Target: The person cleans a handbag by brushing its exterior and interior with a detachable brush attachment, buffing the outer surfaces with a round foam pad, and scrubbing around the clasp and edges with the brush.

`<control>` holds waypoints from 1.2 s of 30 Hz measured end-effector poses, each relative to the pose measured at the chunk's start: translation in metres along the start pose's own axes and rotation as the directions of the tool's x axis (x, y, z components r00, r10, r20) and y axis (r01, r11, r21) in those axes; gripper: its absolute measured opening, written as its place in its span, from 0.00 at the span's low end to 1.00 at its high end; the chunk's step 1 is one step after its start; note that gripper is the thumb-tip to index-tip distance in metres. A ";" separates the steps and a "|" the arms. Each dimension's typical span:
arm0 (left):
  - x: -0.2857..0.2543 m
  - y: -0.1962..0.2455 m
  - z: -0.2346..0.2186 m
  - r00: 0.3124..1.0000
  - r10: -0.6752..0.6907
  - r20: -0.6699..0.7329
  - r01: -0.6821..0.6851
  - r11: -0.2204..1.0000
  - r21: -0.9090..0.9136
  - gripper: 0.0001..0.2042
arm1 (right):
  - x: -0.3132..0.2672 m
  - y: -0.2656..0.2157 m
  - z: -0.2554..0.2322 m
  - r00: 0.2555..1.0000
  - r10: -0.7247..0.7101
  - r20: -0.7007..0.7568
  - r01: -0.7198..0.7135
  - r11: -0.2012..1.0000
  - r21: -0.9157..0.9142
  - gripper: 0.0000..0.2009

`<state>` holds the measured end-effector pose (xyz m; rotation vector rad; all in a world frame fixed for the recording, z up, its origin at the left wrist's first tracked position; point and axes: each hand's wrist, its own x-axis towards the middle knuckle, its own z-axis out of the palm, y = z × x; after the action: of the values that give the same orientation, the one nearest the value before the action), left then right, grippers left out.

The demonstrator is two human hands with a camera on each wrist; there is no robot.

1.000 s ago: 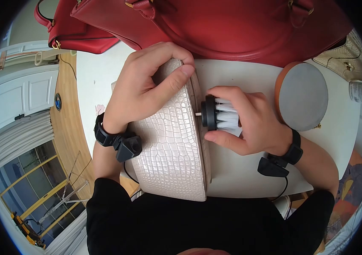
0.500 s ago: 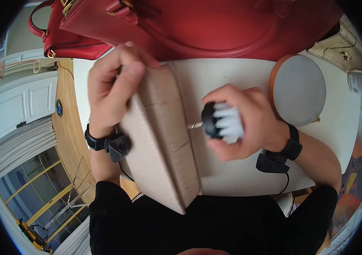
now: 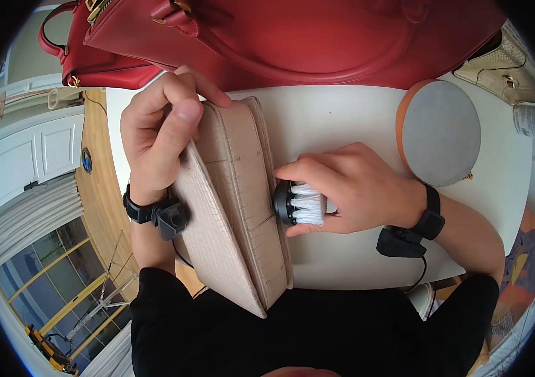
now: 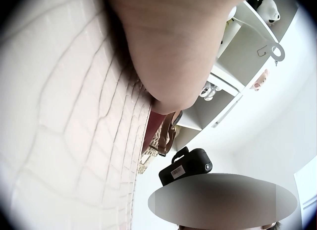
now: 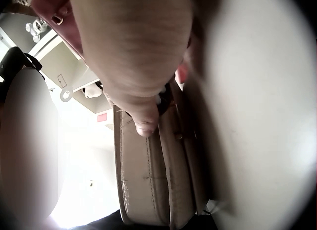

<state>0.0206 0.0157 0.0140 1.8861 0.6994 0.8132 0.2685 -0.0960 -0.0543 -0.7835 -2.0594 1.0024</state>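
A pale beige crocodile-textured bag (image 3: pixel 248 188) stands tilted on the white table in the head view, its side panel with fold lines facing up. My left hand (image 3: pixel 163 132) grips its upper left edge with thumb and fingers. Between the thumb and fingers of my right hand (image 3: pixel 358 188) is a round black brush (image 3: pixel 285 202), its white bristles pointing right, toward the palm; its black back is against or very near the bag's right side. The right wrist view shows the thumb (image 5: pixel 143 122) beside the bag's side panel (image 5: pixel 138 175), with the brush mostly hidden.
Large red handbag (image 3: pixel 317 38) across the back, a smaller red bag (image 3: pixel 101 60) at its left. To the right on the white table (image 3: pixel 368 270) stand a round grey-faced, orange-sided object (image 3: pixel 442 133), a gold textured bag (image 3: pixel 500 72) and a blue-and-white container (image 3: pixel 534 124).
The bag has turned from its textured face to its side panel, and my left hand moved left with it. The brush, still in my right hand, moved left and slightly down toward the bag.
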 end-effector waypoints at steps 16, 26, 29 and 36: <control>-0.007 -0.004 -0.017 0.994 -0.017 -0.110 -0.002 0.985 -0.173 0.15 | 0.004 0.000 0.000 0.955 -0.188 -0.230 0.183 0.982 -0.041 0.25; -0.004 0.001 -0.006 0.947 0.160 -0.277 -0.278 0.840 -0.465 0.16 | 0.008 -0.004 0.018 0.787 -0.506 -0.353 0.399 0.854 -0.335 0.05; -0.003 -0.003 -0.004 0.951 0.185 -0.249 -0.283 0.846 -0.452 0.16 | 0.007 -0.007 0.016 0.799 -0.538 -0.270 0.440 0.828 -0.348 0.06; -0.003 -0.002 -0.002 0.976 0.125 -0.179 -0.193 0.878 -0.438 0.14 | 0.004 -0.001 0.024 0.849 -0.497 -0.176 0.438 0.851 -0.289 0.05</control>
<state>0.0169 0.0152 0.0125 1.4785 0.3953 1.1232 0.2468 -0.1029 -0.0623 -0.4459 -2.0295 0.3649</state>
